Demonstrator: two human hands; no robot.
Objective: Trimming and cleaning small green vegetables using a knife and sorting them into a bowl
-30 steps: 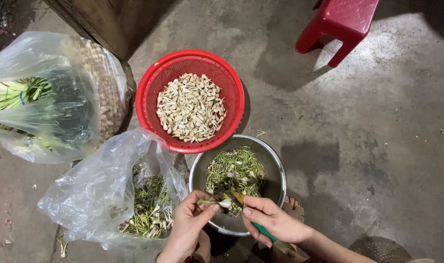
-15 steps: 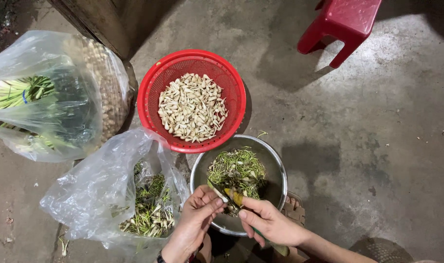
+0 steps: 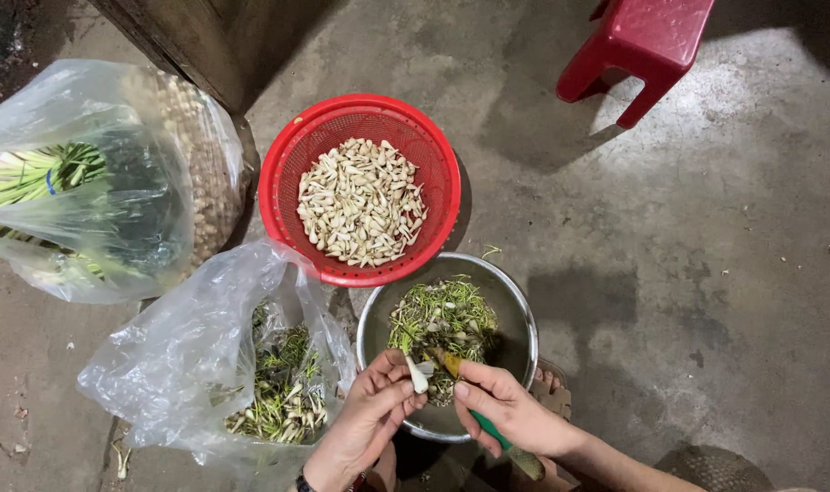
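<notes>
My left hand (image 3: 365,419) pinches a small white bulb (image 3: 418,375) over the near rim of a steel bowl (image 3: 517,310). My right hand (image 3: 506,410) grips a green-handled knife (image 3: 488,430), its blade tip touching the bulb. The bowl holds a heap of green trimmings (image 3: 442,321). Just beyond it stands a red mesh basket (image 3: 287,169) filled with peeled white bulbs (image 3: 362,202).
A clear plastic bag (image 3: 187,355) of untrimmed bulbs with roots lies left of the bowl. Another clear bag (image 3: 87,182) with green stalks sits at the far left against a woven basket (image 3: 201,155). A red plastic stool (image 3: 647,41) stands at the top right on the concrete floor.
The hands shifted slightly; the knife blade now meets the white bulb held in my left fingers. The view drifted a little, and nothing else moved.
</notes>
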